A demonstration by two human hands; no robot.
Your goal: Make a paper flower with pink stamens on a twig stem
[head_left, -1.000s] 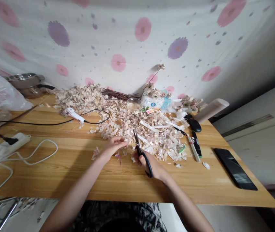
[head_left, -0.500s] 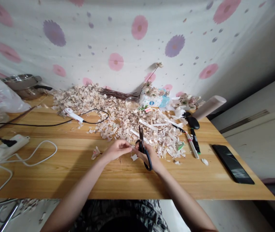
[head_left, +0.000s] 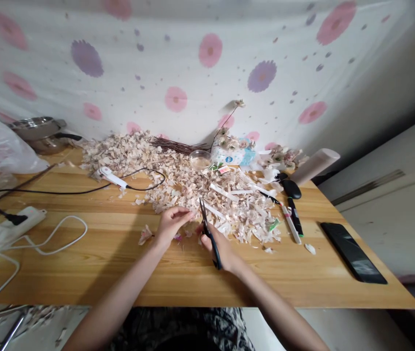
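Note:
My right hand (head_left: pixel 219 247) grips black-handled scissors (head_left: pixel 207 233), blades pointing up and away toward the heap of pale paper petal scraps (head_left: pixel 178 175). My left hand (head_left: pixel 171 223) rests at the near edge of that heap, fingers pinched on a small scrap right beside the scissor blades. A few loose petal pieces (head_left: pixel 144 235) lie on the wooden table (head_left: pixel 120 263) just left of my left hand.
A white tool on a black cable (head_left: pixel 112 177) lies left of the heap. A power strip (head_left: pixel 21 218) with white cord is at far left, a pot (head_left: pixel 39 130) behind it. Markers (head_left: pixel 292 222), a black phone (head_left: pixel 352 252), a glass dish (head_left: pixel 200 159) and a roll (head_left: pixel 315 165) are on the right.
Both hands shifted slightly left and toward me, the scissors tilted from upright to leaning left. The left hand went back to the heap's edge.

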